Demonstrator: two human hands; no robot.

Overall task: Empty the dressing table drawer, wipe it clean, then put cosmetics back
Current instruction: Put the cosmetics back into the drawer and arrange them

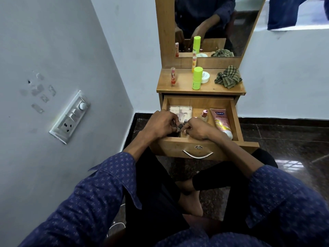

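The wooden tabletop [183, 87] of the dressing table carries five things. A small orange tube [173, 75] stands upright near its left side. In the middle stands a bright green bottle [197, 78], and just behind it a slim yellow tube [194, 64] stands near the mirror frame. A flat white jar [205, 77] lies just beside the green bottle, on its right. A crumpled green checked cloth [228, 77] rests at the right end, apart from the jar.

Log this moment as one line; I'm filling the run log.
stage: unclear | drawer: open, cosmetics inside | left hand, right hand: both in drawer, pinching small items | cloth: on tabletop, untouched
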